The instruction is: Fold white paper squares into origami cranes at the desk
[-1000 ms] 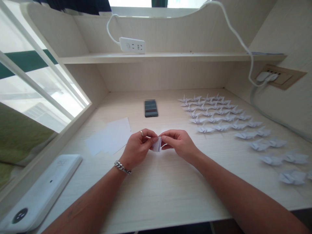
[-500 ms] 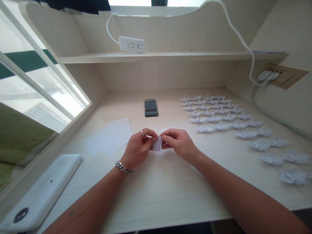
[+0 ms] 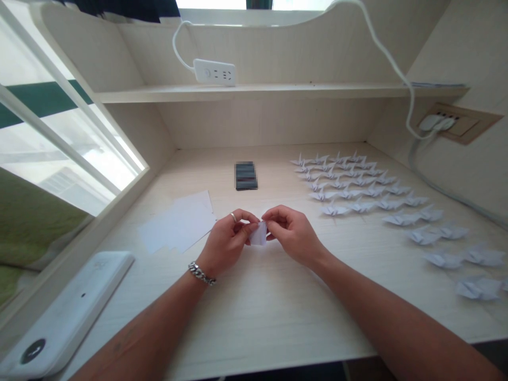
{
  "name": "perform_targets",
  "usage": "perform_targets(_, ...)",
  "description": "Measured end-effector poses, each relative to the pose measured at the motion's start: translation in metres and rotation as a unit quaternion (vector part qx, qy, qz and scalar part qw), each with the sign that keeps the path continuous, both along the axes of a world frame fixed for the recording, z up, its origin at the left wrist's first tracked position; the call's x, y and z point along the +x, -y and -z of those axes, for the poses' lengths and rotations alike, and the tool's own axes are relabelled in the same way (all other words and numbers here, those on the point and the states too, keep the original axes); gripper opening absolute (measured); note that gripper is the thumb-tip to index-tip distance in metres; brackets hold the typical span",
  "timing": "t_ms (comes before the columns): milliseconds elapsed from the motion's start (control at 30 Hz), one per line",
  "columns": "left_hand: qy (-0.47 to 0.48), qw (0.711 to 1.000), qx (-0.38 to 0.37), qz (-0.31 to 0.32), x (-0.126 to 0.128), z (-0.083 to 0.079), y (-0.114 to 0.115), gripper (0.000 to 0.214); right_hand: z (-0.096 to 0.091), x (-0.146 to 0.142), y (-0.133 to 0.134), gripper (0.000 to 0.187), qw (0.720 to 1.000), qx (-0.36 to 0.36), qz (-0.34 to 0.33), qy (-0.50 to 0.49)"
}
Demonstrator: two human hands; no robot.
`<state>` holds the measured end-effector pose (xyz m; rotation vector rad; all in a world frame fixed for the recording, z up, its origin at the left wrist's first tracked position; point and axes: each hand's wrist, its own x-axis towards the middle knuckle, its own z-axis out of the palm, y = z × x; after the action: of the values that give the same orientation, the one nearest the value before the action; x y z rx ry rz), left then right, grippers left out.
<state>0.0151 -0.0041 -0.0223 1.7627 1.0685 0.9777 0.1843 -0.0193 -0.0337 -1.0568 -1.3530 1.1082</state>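
Observation:
A small folded piece of white paper (image 3: pixel 259 235) is held just above the desk, between both hands. My left hand (image 3: pixel 228 238), with a ring and a chain bracelet, pinches its left side between thumb and fingers. At its upper right edge, my right hand (image 3: pixel 292 233) grips the paper with thumb and fingertips. The fingertips hide part of the folds. Left of my left hand lie loose white paper sheets (image 3: pixel 180 222), overlapping on the desk. Rows of folded white paper cranes (image 3: pixel 359 206) stand to the right of my right hand.
Behind the hands lies a small dark, blurred-out object (image 3: pixel 246 175). A long white device (image 3: pixel 75 312) rests at the left edge. On the shelf (image 3: pixel 278 94) sits a white power strip (image 3: pixel 215 72); its cable hangs down to a wall socket (image 3: pixel 460 123) at right.
The folded paper has turned slightly, showing a broader face. My right hand has risen a little, its fingers shifting at the paper's top edge. My left hand stays nearly in place.

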Motion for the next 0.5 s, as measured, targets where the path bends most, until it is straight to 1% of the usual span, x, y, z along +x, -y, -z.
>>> perform_targets(67,-0.004,1.000,0.000,-0.003,0.0001,0.0003,-0.0001,0.015,0.0003,0.0009,0.0007,0.013,0.999,0.018,0.000,0.031)
perform_targets(167,0.001,1.000,-0.004,0.002,0.0000,0.0021,-0.0002,0.015,-0.0006,0.0024,0.0016,0.013,0.997,0.027,0.001,0.071)
perform_targets(267,0.013,1.000,0.009,0.009,-0.0003,0.0050,-0.0011,0.014,-0.0037,0.0028,0.0029,0.012,0.994,0.041,-0.001,0.098)
perform_targets(333,0.022,1.000,0.018,0.007,-0.0001,0.0063,-0.0018,0.014,-0.0059,0.0024,0.0036,0.012,0.993,0.050,-0.003,0.107)
perform_targets(400,0.033,0.999,0.007,0.000,0.0004,0.0064,-0.0021,0.017,-0.0070,0.0018,0.0039,0.011,0.992,0.056,0.001,0.110)
perform_targets(500,0.065,0.998,-0.004,-0.023,0.0008,0.0037,-0.0011,0.024,-0.0063,0.0012,0.0037,0.011,0.994,0.057,0.023,0.096)
